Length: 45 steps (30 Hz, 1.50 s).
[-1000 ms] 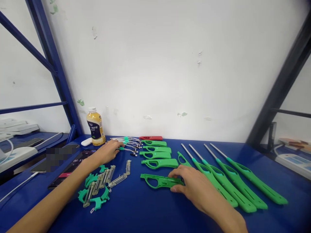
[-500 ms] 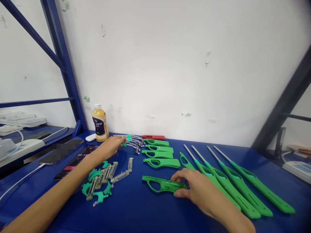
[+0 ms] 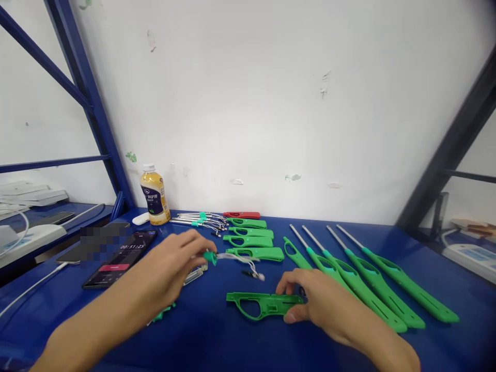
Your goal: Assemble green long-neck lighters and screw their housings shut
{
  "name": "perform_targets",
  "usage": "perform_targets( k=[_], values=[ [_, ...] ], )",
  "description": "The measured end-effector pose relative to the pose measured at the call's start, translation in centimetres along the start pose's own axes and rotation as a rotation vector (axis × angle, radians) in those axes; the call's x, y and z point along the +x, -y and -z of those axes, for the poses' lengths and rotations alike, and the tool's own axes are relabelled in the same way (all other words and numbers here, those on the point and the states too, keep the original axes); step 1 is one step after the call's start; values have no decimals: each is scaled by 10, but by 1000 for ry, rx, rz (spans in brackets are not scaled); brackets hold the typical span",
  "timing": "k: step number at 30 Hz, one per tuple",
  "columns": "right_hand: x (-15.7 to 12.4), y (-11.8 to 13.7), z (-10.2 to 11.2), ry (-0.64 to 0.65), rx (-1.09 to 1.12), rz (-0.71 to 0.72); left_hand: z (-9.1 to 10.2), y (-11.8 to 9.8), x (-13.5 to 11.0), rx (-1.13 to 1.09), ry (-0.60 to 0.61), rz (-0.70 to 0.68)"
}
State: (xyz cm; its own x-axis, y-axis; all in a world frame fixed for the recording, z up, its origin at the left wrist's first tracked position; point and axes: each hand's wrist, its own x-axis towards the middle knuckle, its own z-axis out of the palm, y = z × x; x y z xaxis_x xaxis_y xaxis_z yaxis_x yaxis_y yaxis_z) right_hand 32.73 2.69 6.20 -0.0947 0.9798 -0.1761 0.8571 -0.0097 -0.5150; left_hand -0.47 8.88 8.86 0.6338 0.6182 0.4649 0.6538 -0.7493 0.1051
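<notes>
My left hand (image 3: 170, 268) is closed in a pinch on a thin metal tube with a teal collar and trailing wires (image 3: 232, 258), held just above the blue table (image 3: 217, 341). My right hand (image 3: 318, 302) grips the rear end of an open green lighter shell (image 3: 259, 304) lying flat in front of me. The wire ends hang a little above and behind that shell. Under my left forearm lie several teal and clear plastic parts (image 3: 163, 311), mostly hidden.
Three more green shells (image 3: 248, 240) and a red one (image 3: 241, 215) lie behind, beside a row of metal tube assemblies (image 3: 197, 219). Several finished green long-nosed lighters (image 3: 368, 279) lie at the right. A yellow bottle (image 3: 154, 195) and a phone (image 3: 120, 258) sit at the left.
My left hand has drawn one tube assembly out of the far row and brought it back toward the shell. My right hand stays on the shell, which has shifted slightly.
</notes>
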Motion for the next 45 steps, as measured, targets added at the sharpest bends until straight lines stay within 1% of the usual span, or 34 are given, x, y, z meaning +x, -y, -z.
perform_targets(
  k=[1,3,5,7,10,12,17,20,23,26,29,35,41,45],
  values=[
    [-2,-1,0,8,5,13,-2,-14,-7,-40,9,-48],
    [-4,-2,-1,25,20,41,-9,-36,-21,-107,-15,-58],
    [-7,-3,-1,40,34,58,-17,-49,-32,-138,25,-20],
    [-8,-4,-1,47,43,64,-25,-54,-42,-154,10,-4],
    [-10,-4,-2,47,46,65,-34,-53,-55,-170,-67,3],
    [-12,-3,-4,46,42,62,-38,-52,-63,-190,-85,20],
    [-23,-6,-23,36,56,103,-47,-49,-79,-222,-48,96],
    [-29,-16,-38,25,102,180,-52,-45,-83,-247,-40,144],
    [-30,-26,-47,13,143,208,-58,-42,-83,-272,-58,175],
    [-30,-32,-48,22,154,215,-61,-43,-82,-289,-91,220],
    [-30,-34,-46,34,151,226,-60,-45,-82,-279,-88,241],
    [-31,-33,-45,58,137,221,-60,-46,-79,-290,-83,204],
    [-28,-35,-45,61,122,216,-61,-46,-76,-328,-45,185],
    [-29,-36,-47,60,122,220,-57,-50,-80,-269,0,217]
  ],
)
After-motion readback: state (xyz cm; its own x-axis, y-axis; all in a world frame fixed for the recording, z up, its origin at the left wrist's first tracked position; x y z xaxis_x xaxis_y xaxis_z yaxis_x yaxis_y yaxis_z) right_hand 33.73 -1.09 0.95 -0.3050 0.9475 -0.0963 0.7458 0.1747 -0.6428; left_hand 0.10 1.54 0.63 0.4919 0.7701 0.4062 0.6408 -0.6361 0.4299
